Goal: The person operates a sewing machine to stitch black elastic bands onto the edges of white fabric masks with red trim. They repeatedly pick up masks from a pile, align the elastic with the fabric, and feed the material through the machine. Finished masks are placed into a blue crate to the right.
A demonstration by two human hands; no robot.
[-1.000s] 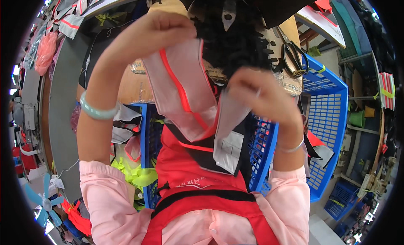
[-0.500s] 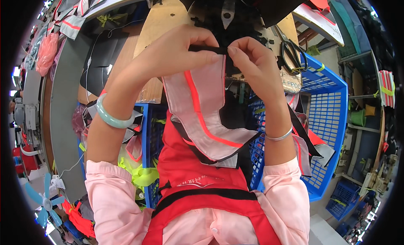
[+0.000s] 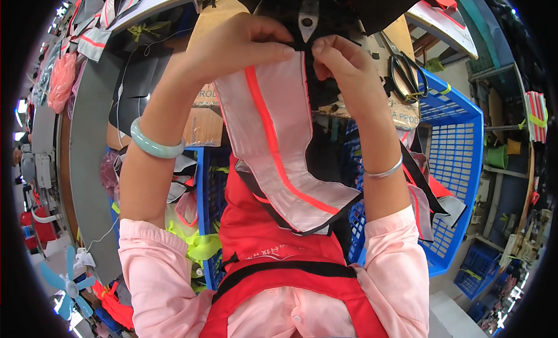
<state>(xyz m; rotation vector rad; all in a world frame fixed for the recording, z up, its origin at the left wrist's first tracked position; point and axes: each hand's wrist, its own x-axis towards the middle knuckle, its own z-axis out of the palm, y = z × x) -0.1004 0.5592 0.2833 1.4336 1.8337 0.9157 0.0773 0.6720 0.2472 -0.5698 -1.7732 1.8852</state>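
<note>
A silver-grey fabric piece (image 3: 279, 105) with a bright orange-red stripe and dark edging hangs from my hands down over my red apron (image 3: 250, 227). My left hand (image 3: 241, 47) is closed on its top edge, thumb below and fingers above. At the top right corner, my right hand (image 3: 347, 63) pinches the black edging, thumb against forefinger. Just beyond my fingertips a pointed metal piece with a hole (image 3: 308, 24) sticks out of a dark machine part. The dark area behind my fingers hides what lies under the fabric's upper edge.
Black-handled scissors (image 3: 405, 76) lie on the wooden table (image 3: 212, 33) to the right. A blue basket (image 3: 459, 129) with striped fabric pieces stands right of my forearm. Another blue basket (image 3: 201, 210) holding yellow-green strips is at my left. A grey panel (image 3: 96, 152) rises farther left.
Both hands have moved away from me with the fabric, bringing its top edge up close to the pointed metal piece. The fabric hangs straighter and flatter.
</note>
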